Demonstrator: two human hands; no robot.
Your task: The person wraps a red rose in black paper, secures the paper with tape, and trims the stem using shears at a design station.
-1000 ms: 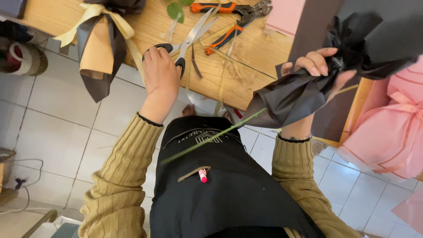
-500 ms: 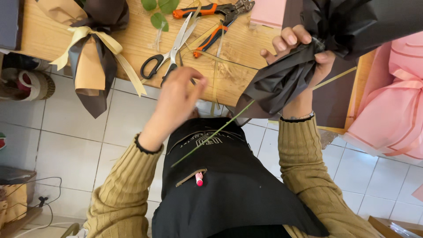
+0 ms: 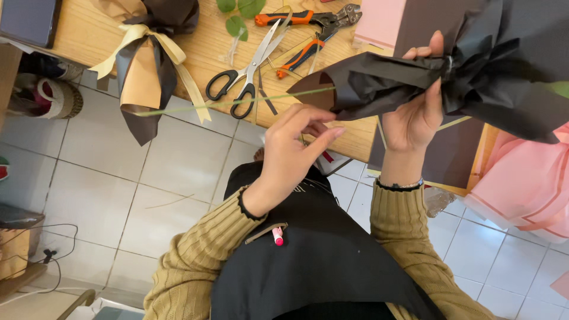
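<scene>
My right hand (image 3: 415, 115) grips the gathered neck of a black paper wrap (image 3: 379, 80), holding it sideways above the edge of the wooden table (image 3: 201, 41). A long thin green stem (image 3: 237, 102) sticks out of the wrap's narrow end and points left. My left hand (image 3: 293, 148) hovers just below that end, thumb and fingers pinched together. I cannot tell whether anything thin is between them. Black-handled scissors (image 3: 243, 80) lie on the table just above and left of my left hand.
Orange-handled cutters (image 3: 308, 29) and green leaves (image 3: 240, 12) lie at the back of the table. A brown and cream wrapped bundle with a cream ribbon (image 3: 145, 71) hangs over the table's left edge. A pink wrapped bundle (image 3: 521, 184) sits at right. Tape rolls (image 3: 53, 98) lie at left.
My left hand left the scissors and moved right, under the wrap's narrow end. My right hand swung the black wrap level, so the stem now points left.
</scene>
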